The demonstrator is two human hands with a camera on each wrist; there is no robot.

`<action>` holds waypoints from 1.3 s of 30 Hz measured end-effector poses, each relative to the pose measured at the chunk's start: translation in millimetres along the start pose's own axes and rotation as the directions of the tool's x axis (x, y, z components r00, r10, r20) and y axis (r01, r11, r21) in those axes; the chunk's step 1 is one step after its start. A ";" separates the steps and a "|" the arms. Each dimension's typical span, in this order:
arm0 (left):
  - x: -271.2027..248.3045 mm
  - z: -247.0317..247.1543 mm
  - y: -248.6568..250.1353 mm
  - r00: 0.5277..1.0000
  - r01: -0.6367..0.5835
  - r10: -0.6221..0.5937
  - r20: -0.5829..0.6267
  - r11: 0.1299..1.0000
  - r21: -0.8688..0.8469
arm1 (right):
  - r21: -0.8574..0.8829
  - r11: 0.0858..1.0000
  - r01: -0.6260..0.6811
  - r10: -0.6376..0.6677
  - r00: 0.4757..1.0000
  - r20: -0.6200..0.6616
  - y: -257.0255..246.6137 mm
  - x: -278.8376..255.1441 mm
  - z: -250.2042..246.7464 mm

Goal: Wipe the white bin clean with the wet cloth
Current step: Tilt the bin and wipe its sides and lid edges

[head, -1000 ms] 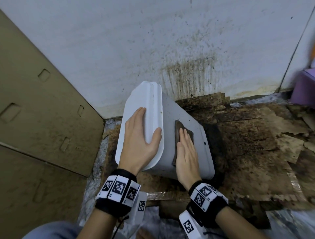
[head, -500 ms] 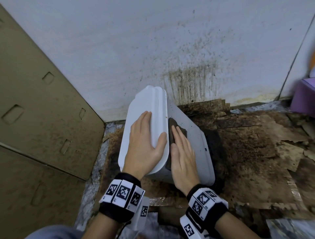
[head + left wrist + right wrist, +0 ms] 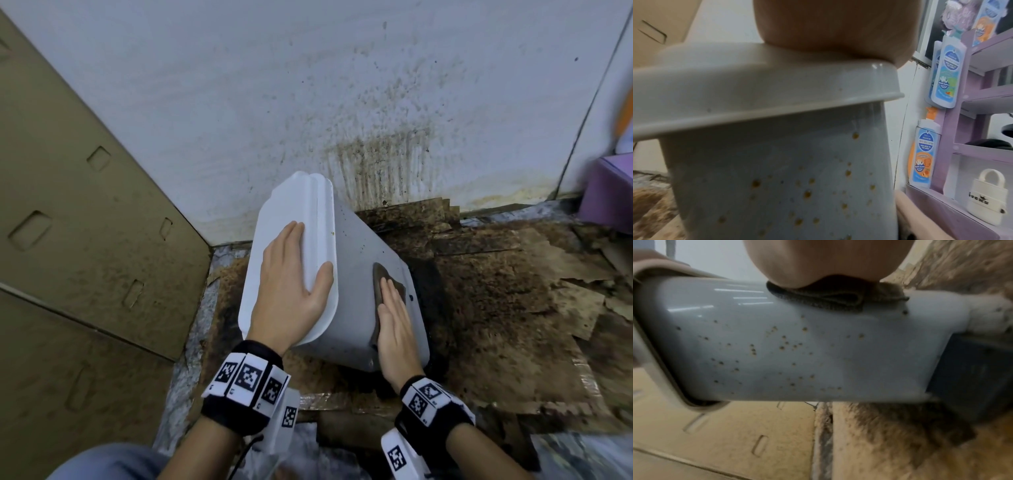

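The white bin (image 3: 359,253) is tipped over on the floor with its lid (image 3: 291,205) facing up and left. My left hand (image 3: 287,284) lies flat on the lid, its thumb along the lid's edge. My right hand (image 3: 394,322) presses a dark wet cloth (image 3: 381,277) flat against the bin's side wall, near the base. In the left wrist view, brown spots dot the bin (image 3: 777,178) below the lid rim. The right wrist view shows the folded cloth (image 3: 828,300) under my palm and more spots on the bin's wall (image 3: 797,353).
A cardboard panel (image 3: 85,240) stands at the left. The white wall (image 3: 376,154) behind is streaked with brown. Soiled cardboard sheets (image 3: 496,291) cover the floor. A purple shelf (image 3: 609,195) stands at the right; bottles (image 3: 941,78) hang on it.
My right hand has slid the cloth along the bin's side, from beside the lid rim toward the base. My left hand stays on the lid.
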State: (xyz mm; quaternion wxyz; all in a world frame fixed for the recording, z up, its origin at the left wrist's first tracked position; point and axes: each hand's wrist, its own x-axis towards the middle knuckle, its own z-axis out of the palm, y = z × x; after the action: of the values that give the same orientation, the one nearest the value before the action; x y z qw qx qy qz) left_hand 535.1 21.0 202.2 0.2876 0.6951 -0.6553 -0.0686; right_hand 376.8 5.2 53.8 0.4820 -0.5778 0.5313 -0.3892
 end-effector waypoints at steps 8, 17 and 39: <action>1.1 3.0 2.2 1.000 0.007 -0.007 0.010 1.000 -0.005 | 0.107 0.994 -0.006 0.014 0.997 -0.071 -44.1 -14.8 15.5; 0.7 2.2 -2.8 1.000 0.010 -0.010 -0.012 1.000 -0.016 | -0.001 0.941 0.338 -0.338 0.940 0.049 -72.7 -26.1 19.0; -2.9 -7.5 -9.8 0.998 0.052 -0.055 -0.029 0.993 -0.103 | -0.108 0.977 -0.181 0.187 0.981 0.049 41.8 2.8 -15.3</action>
State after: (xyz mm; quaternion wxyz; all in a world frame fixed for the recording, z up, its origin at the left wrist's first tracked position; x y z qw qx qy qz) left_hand 546.8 25.8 202.7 0.3312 0.6977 -0.6274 -0.0990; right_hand 352.5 1.5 16.6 0.5010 -0.5616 0.5874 -0.2975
